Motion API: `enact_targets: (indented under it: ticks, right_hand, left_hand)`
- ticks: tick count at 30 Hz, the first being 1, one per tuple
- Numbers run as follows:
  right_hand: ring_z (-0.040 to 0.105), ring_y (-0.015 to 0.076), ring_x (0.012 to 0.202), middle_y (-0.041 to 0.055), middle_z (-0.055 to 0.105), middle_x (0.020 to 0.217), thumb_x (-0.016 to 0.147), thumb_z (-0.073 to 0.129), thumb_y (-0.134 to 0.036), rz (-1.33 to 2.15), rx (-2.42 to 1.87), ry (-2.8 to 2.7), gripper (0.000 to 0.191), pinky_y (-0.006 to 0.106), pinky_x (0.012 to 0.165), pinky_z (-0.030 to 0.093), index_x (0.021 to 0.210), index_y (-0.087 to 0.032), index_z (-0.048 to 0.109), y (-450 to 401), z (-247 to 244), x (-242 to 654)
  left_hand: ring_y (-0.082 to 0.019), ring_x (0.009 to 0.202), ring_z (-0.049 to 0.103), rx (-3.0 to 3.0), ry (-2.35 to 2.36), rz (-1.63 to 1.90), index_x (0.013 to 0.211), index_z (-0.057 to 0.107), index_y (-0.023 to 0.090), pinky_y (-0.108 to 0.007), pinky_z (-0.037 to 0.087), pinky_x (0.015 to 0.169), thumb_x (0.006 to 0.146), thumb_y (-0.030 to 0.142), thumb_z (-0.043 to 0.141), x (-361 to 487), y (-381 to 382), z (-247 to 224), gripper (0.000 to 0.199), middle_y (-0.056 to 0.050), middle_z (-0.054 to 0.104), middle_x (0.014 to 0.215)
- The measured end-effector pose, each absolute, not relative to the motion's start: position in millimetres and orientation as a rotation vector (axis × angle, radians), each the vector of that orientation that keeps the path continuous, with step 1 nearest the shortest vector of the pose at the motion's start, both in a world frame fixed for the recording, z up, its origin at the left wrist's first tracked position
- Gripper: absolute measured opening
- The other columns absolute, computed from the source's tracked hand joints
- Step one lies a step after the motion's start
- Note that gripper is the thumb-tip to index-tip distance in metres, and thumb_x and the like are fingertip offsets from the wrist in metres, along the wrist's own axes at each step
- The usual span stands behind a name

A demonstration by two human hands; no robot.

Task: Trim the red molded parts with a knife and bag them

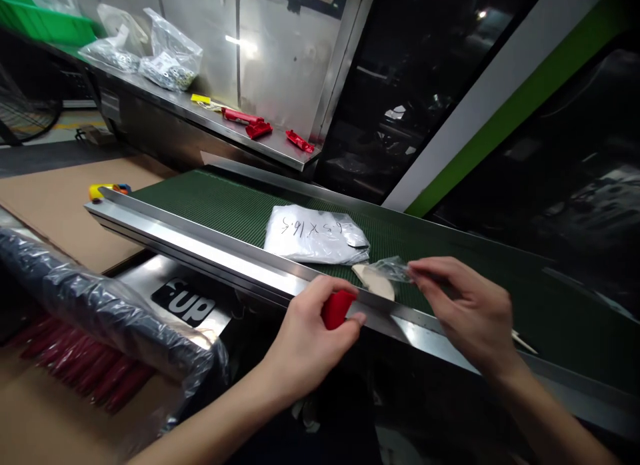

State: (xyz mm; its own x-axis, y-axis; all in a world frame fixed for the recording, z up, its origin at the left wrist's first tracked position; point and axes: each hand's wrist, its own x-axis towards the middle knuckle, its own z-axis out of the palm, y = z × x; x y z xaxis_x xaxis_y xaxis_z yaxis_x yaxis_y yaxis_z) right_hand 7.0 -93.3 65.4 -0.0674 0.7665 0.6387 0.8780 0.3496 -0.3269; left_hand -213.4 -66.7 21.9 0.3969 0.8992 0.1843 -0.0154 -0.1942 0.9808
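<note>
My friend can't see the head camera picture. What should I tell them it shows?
A person's left hand holds a red piece and the right hand pinches clear plastic at a green ribbed belt. On the belt lies a white packet with handwriting.

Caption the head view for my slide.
Left hand grips a red piece while right hand pinches clear plastic over a ribbed green belt.

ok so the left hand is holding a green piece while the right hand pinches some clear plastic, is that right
Not quite: the head view shows the left hand holding a red piece, not a green one. The right hand does pinch some clear plastic.
</note>
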Motion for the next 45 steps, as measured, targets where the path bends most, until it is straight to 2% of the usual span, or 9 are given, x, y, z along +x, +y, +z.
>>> enact_targets:
  ticks: [4,7,10,15,19,22,27,31,45]
  right_hand:
    - [0.064,0.0106,0.076,-0.0028,0.070,0.090,0.089,0.064,-0.024,0.103,-1.469,-1.775,0.012,0.020,0.066,0.051,0.097,-0.032,0.070,-135.7,64.8,-10.4]
    - [0.066,0.0111,0.071,-0.0028,0.072,0.083,0.088,0.066,-0.031,0.374,-1.534,-1.677,0.006,0.017,0.061,0.051,0.089,-0.030,0.072,-154.9,61.3,-17.1]
    - [0.064,0.0126,0.065,-0.0001,0.070,0.074,0.085,0.067,-0.041,0.529,-1.645,-1.518,0.018,0.018,0.056,0.050,0.079,-0.025,0.073,-162.5,57.3,-15.1]
    - [0.048,0.0091,0.054,-0.0018,0.054,0.060,0.083,0.066,-0.051,0.706,-1.694,-1.272,0.035,0.019,0.048,0.039,0.069,-0.019,0.065,-167.2,43.3,-1.8]
    - [0.058,0.0116,0.068,0.0017,0.065,0.080,0.089,0.056,-0.056,0.981,-1.572,-1.223,0.040,0.021,0.060,0.047,0.102,-0.020,0.067,-174.8,28.8,3.4]
    - [0.063,0.0135,0.084,0.0031,0.069,0.094,0.086,0.065,-0.044,1.195,-1.510,-1.207,0.027,0.023,0.073,0.049,0.100,-0.021,0.069,-182.0,19.6,2.0]
    - [0.058,0.0112,0.070,0.0006,0.067,0.074,0.085,0.067,-0.040,1.145,-1.547,-1.093,0.023,0.023,0.066,0.047,0.079,-0.018,0.070,-189.7,7.0,0.8]
    - [0.058,0.0111,0.062,-0.0001,0.064,0.065,0.081,0.071,-0.040,1.079,-1.608,-1.041,0.026,0.022,0.059,0.045,0.071,-0.017,0.068,-196.5,1.1,-1.0]
    - [0.055,0.0085,0.059,-0.0041,0.061,0.068,0.089,0.062,-0.032,0.798,-1.711,-1.379,0.016,0.019,0.053,0.042,0.078,-0.022,0.061,-227.4,-6.9,-13.4]
  left_hand:
    - [-0.017,0.124,0.047,1.569,0.595,1.018,0.131,0.053,0.025,-0.026,0.037,0.106,0.081,0.019,0.070,-194.4,-75.4,24.1,0.053,-0.002,0.050,0.137]
    - [-0.012,0.091,0.059,1.363,0.543,0.778,0.114,0.062,0.022,-0.021,0.048,0.083,0.082,0.023,0.070,-184.5,-88.7,23.6,0.034,0.000,0.065,0.102]
    - [-0.008,0.056,0.044,1.271,0.664,0.648,0.083,0.061,0.016,-0.019,0.038,0.052,0.080,0.032,0.073,-183.0,-100.4,17.9,0.020,0.005,0.053,0.065]
    - [-0.009,0.056,0.042,1.257,0.832,0.618,0.080,0.059,0.015,-0.019,0.034,0.051,0.079,0.040,0.073,-190.4,-108.6,6.8,0.028,0.004,0.050,0.062]
    - [-0.008,0.054,0.040,1.201,0.915,0.615,0.083,0.056,0.016,-0.017,0.033,0.049,0.081,0.041,0.071,-194.4,-114.7,0.6,0.030,0.004,0.049,0.061]
    - [-0.008,0.054,0.041,1.161,0.915,0.587,0.085,0.052,0.017,-0.016,0.033,0.049,0.081,0.042,0.073,-194.4,-119.7,-4.2,0.033,0.005,0.051,0.061]
    - [-0.010,0.055,0.047,1.341,0.995,0.626,0.088,0.055,0.017,-0.020,0.039,0.051,0.084,0.043,0.068,-191.4,-123.7,-16.4,0.030,0.001,0.057,0.067]
    - [-0.018,0.089,0.057,1.599,1.110,0.971,0.095,0.061,0.020,-0.026,0.047,0.074,0.082,0.031,0.071,-193.3,-131.2,-19.6,0.020,-0.005,0.060,0.099]
    - [-0.010,0.066,0.048,1.491,0.978,0.520,0.085,0.054,0.018,-0.020,0.041,0.061,0.084,0.029,0.064,-181.0,-151.6,-15.0,0.014,0.003,0.056,0.076]
